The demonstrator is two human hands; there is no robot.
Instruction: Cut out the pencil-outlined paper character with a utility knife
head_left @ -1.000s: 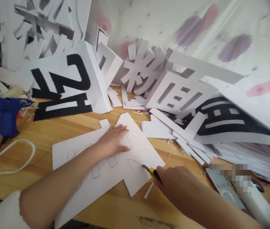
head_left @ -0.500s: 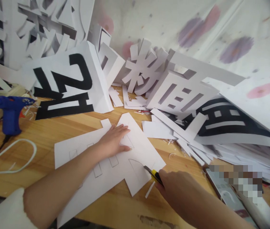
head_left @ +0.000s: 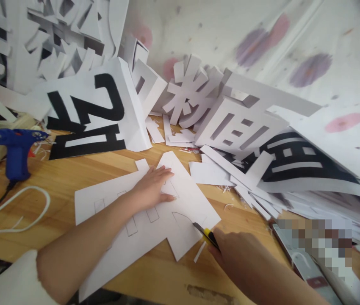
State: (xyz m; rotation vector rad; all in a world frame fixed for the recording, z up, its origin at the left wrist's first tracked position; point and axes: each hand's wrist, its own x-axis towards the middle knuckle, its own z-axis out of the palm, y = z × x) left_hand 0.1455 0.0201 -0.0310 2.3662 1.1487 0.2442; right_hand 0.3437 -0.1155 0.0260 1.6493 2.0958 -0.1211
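A white board cut-out (head_left: 154, 228) with drawn outlines lies flat on the wooden table (head_left: 72, 173). My left hand (head_left: 153, 186) presses flat on the cut-out, fingers stretched out toward the right. My right hand (head_left: 234, 250) is closed round a yellow and black utility knife (head_left: 207, 234). The knife's blade tip rests on the cut-out near its lower right edge, beside a curved drawn line. A thin white offcut strip (head_left: 199, 251) lies just under the blade.
A blue glue gun (head_left: 16, 146) with a white cable (head_left: 15, 212) stands at the left. Stacked white cut-out characters (head_left: 195, 93) and black printed sheets (head_left: 87, 116) crowd the back and right. A phone (head_left: 303, 258) lies at the lower right.
My right hand and the knife have slid slightly down and right along the cut-out's edge. My left hand stays pressed in place.
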